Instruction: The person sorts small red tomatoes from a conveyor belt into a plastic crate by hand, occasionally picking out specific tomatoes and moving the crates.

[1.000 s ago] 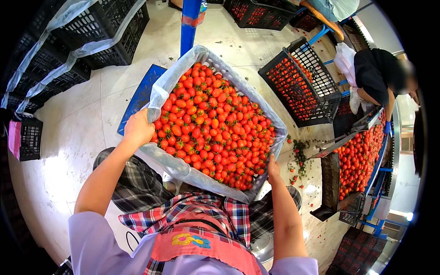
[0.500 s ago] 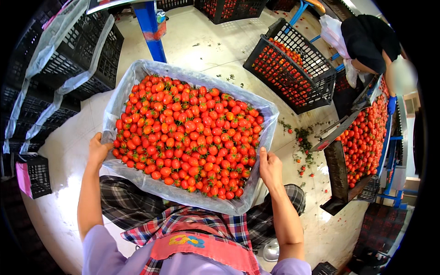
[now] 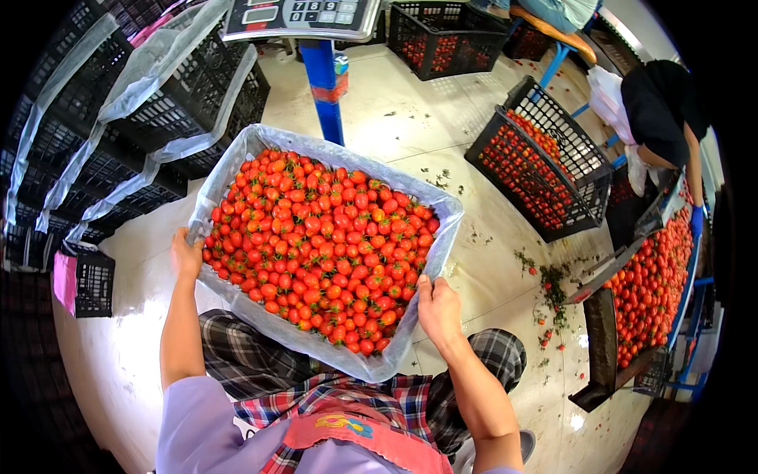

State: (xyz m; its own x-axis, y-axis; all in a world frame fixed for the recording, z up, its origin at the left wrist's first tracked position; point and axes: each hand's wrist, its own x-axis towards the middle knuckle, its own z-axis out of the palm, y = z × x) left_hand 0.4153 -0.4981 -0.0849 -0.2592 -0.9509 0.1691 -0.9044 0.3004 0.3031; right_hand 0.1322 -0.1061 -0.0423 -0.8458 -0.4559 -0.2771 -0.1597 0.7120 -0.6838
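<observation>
A plastic-lined crate (image 3: 444,212) heaped with small red tomatoes (image 3: 316,253) hangs above my knees, held between my two hands. My left hand (image 3: 186,254) is closed round its left edge, fingers partly hidden by the liner. At the right edge, near the lower right corner, my right hand (image 3: 440,310) grips the rim with its thumb on top. Green stem tops show on many tomatoes. The pale translucent liner covers the crate's walls and folds over its rim.
Ahead stands a scale (image 3: 296,22) on a blue post (image 3: 321,91). Lined black crates (image 3: 178,83) are stacked at the left. To the right are a tilted black crate (image 3: 545,189) of tomatoes, a tomato-filled sorting trough (image 3: 604,332) and a bending person (image 3: 659,103). Stem scraps (image 3: 555,296) litter the floor.
My view has swung left, so the scale, stacks and trough appear farther right. The crate has turned left with me, nearer the scale and stacks; both hands keep their hold.
</observation>
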